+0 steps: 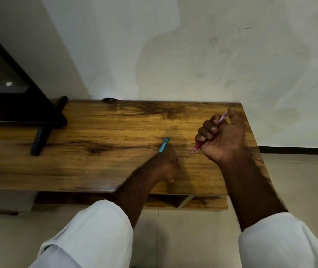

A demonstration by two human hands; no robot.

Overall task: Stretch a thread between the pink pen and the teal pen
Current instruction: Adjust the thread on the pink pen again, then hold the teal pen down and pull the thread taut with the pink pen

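My left hand (166,164) is closed in a fist around the teal pen (164,145), whose top end sticks up and away from the fist over the wooden tabletop (96,128). My right hand (221,136) grips the pink pen (197,147) in a fist, its tip slanting down to the left and its other end showing above the thumb. The two pens are a short way apart. I cannot make out any thread between them. The left hand is blurred.
A black monitor on a black stand (40,140) takes up the left of the tabletop. The table's right edge lies just beyond my right hand, with tiled floor (299,180) past it. A white wall rises behind; a lower shelf (202,203) shows under the front edge.
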